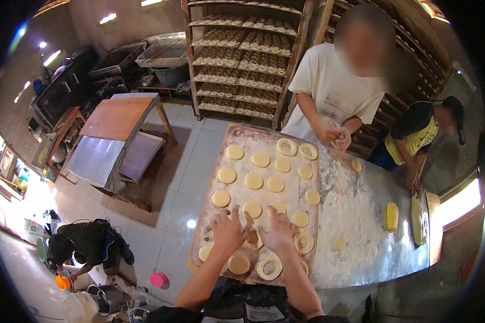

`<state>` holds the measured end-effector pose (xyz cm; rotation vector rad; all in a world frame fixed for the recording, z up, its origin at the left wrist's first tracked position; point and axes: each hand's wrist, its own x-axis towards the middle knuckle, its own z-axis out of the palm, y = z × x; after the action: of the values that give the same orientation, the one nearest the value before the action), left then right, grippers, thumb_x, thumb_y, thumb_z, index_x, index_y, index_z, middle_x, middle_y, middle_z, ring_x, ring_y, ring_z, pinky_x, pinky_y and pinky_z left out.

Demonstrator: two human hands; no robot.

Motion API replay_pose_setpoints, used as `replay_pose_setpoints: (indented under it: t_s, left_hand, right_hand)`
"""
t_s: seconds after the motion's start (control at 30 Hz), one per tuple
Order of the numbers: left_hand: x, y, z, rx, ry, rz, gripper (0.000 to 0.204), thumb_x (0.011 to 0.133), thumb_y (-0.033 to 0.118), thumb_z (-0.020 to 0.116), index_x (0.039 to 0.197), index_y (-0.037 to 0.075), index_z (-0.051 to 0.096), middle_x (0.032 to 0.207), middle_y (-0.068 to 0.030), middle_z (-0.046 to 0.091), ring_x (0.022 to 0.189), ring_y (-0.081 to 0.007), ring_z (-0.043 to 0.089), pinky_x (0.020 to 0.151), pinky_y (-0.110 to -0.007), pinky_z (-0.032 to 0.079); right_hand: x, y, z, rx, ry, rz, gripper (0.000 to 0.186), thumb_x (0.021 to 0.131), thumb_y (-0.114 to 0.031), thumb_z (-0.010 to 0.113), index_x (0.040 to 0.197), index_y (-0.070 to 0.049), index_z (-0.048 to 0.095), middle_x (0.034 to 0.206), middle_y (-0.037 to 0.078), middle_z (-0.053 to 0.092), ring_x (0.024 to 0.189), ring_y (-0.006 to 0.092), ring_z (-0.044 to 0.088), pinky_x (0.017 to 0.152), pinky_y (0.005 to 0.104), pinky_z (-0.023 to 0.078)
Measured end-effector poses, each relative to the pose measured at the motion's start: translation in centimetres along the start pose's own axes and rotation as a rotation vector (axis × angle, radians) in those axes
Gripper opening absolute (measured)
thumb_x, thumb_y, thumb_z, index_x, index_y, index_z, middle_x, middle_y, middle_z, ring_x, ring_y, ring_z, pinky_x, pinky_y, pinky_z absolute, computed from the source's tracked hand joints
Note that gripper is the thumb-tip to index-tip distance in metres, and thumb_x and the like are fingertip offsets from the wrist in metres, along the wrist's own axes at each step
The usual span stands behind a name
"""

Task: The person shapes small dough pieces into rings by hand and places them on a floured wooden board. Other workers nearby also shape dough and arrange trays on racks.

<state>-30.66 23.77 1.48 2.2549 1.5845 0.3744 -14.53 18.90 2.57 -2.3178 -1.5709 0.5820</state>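
Observation:
Both of my hands reach over a floured wooden board bearing rows of flat, pale dough discs. Fingers spread, my left hand hovers above the front left part of the board. A small brown round thing stands on a dough disc between my hands, close to my left thumb; whether the thumb touches it is not clear. My right hand is spread over the discs at the front middle. Near it lie dough rings with open centres; more rings sit at the far edge.
A floured metal table adjoins the board, with a yellow dough block on it. Across it stands a person in a white shirt; another handles a dough strip. Racks of dough rings stand behind. Someone crouches at the left.

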Motion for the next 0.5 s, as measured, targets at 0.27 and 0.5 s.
replay_pose_setpoints:
  t_s: [0.27,0.5]
  left_hand:
    - [0.2,0.0,1.6,0.065,-0.018,-0.002,0.079,0.075,0.023,0.080,0.144,0.014,0.042,0.127,-0.0185,0.049,0.118,-0.0381,0.050,0.097,-0.057,0.036]
    - [-1.4,1.8,1.0,0.056,-0.144,-0.127,0.086,0.075,0.030,0.080,0.149,0.017,0.038,0.134,-0.0191,0.046,0.126,-0.0396,0.045,0.103,-0.059,0.032]
  right_hand:
    - [0.6,-0.8,2.9,-0.236,-0.022,-0.086,0.079,0.083,-0.043,0.070,0.149,-0.020,0.034,0.127,0.017,0.047,0.125,0.0371,0.044,0.106,0.0587,0.031]
    - [-2.9,5.6,0.2,-0.115,0.197,-0.037,0.078,0.083,-0.045,0.070,0.149,-0.017,0.038,0.132,0.022,0.051,0.120,0.0416,0.049,0.104,0.0587,0.035]
